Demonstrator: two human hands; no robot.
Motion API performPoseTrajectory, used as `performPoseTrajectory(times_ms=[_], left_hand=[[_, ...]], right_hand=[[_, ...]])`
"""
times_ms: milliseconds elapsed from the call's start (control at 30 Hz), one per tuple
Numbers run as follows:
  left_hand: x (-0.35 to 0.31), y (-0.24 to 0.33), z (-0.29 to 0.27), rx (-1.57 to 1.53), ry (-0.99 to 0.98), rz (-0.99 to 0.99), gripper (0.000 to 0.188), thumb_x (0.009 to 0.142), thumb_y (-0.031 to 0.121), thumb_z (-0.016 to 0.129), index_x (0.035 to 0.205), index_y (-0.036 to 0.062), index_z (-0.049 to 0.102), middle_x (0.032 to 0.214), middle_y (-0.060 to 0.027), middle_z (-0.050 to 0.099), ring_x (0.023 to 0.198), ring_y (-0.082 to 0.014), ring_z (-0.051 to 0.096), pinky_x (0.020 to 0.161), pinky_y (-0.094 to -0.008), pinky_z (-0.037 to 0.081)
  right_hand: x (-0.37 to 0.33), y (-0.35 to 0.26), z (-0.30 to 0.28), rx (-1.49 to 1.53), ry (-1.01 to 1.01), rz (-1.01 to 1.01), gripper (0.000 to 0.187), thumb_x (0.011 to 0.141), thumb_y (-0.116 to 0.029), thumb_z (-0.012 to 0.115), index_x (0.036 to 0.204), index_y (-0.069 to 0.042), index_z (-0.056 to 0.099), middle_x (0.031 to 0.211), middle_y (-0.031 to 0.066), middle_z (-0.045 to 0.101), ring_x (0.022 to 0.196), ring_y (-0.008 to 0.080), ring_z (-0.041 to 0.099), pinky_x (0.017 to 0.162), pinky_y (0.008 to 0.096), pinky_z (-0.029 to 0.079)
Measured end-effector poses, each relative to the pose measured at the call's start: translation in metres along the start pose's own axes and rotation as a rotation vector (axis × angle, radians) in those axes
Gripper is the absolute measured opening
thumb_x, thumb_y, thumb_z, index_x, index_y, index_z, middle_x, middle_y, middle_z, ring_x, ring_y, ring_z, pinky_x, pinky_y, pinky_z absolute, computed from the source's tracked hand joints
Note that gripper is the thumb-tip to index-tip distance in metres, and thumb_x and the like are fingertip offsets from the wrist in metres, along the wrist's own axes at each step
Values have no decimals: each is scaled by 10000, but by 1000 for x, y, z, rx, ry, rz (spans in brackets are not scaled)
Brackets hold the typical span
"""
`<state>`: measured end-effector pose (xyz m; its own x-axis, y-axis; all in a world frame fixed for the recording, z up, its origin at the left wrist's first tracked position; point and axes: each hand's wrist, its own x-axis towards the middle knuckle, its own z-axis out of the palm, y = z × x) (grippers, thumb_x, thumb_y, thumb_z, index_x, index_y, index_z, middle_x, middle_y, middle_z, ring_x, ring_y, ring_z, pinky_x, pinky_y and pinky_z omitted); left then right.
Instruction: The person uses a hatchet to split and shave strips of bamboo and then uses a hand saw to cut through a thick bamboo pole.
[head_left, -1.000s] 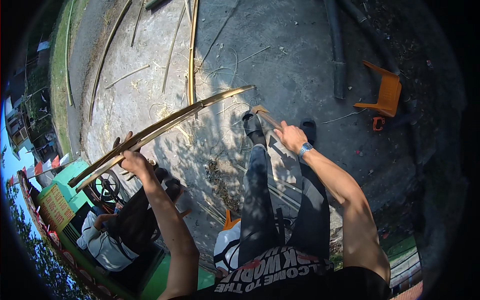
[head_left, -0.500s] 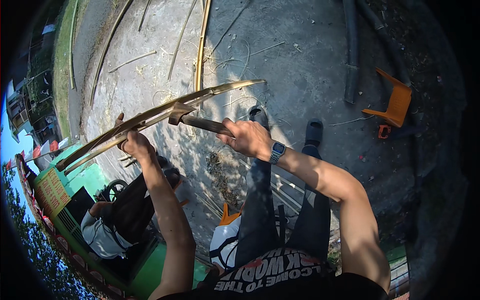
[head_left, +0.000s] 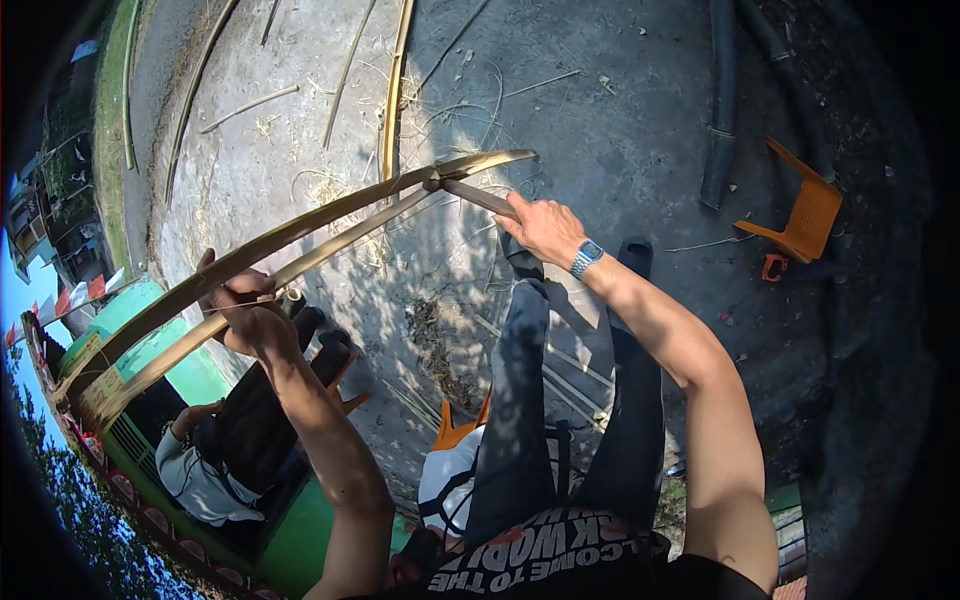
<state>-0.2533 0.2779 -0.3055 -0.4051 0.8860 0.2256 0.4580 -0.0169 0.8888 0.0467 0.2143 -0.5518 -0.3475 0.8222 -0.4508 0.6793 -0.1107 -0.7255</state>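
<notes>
A long bamboo pole [head_left: 300,222] runs slanting across the left half, split into two strips that spread apart toward the lower left. My left hand [head_left: 245,310] is closed round the strips, fingers between and over them. In my right hand [head_left: 545,232] is a dark stick [head_left: 480,197], gripped at its near end. The stick's far end meets the place where the strips join, near the pole's far end; whether it carries a blade there is hidden.
A person [head_left: 205,470] sits at the lower left by a green structure. An orange plastic chair [head_left: 805,215] lies at the right beside thick dark poles [head_left: 721,130]. Several bamboo strips [head_left: 397,90] and shavings lie on the concrete ahead. Below me is another orange chair [head_left: 455,430].
The strips have spread wider apart. The stick's far end has moved up and right along the pole to the join, and my left hand has shifted left and down.
</notes>
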Motion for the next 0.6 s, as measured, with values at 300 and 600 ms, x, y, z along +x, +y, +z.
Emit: performPoseTrajectory(times_ms=[300,600], left_hand=[[22,-39,-51,-26,62,108,521,1125,310,380,1495,-56,342,637,31,382,672,-117,382,735,-261,356],[53,-99,-115,84,116,7,418,1123,200,384,1444,-68,368,679,16,395,624,-102,384,603,-230,346]], right_hand=[[126,174,88,-66,-56,431,483,1019,-497,503,1239,-72,574,1051,232,715,1026,436,679,878,547,531],[132,201,136,-22,-144,485,547,998,-534,504,1351,-124,587,1235,175,693,1169,382,651,982,517,513]])
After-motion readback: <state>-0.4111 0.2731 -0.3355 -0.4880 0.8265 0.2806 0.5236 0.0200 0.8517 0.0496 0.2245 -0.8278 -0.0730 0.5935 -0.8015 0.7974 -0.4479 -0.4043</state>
